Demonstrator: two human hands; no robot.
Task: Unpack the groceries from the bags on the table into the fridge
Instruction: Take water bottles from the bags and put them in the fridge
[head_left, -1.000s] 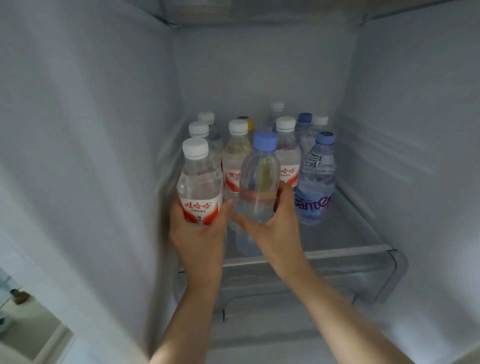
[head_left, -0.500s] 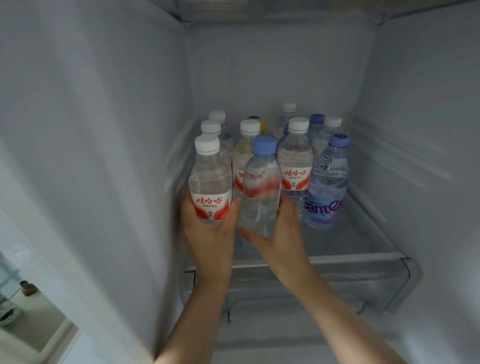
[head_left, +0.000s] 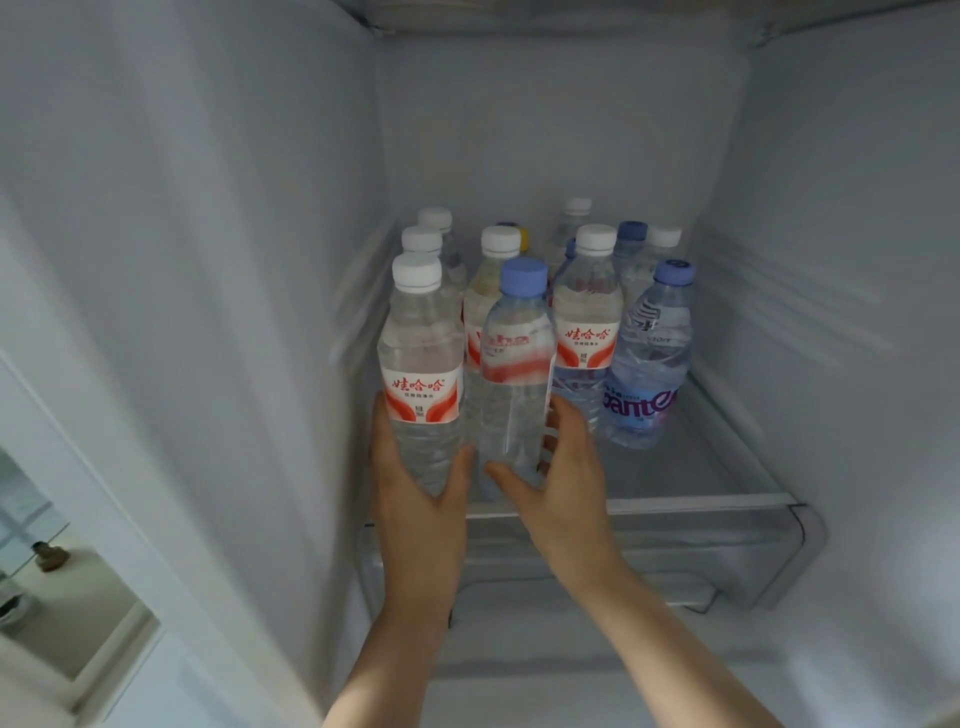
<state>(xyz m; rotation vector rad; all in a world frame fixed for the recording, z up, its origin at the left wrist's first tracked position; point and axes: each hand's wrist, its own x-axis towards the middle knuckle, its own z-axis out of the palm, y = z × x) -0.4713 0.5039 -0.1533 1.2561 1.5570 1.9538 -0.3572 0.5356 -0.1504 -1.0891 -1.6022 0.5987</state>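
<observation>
Left hand (head_left: 415, 499) grips the white-capped bottle (head_left: 421, 374); right hand (head_left: 561, 483) grips the blue-capped bottle (head_left: 514, 379) just beside it.

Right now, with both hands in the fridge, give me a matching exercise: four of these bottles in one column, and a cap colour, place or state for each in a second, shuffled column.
Column one:
1. red-label bottle
2. blue-cap bottle
3. purple-label bottle
4. yellow-cap bottle

Column two:
A. stands free at the front right of the shelf
B. held by the left hand, white cap
C. mostly hidden in a back row
D. held by the right hand

Pairs: 1-B, 2-D, 3-A, 4-C
</observation>
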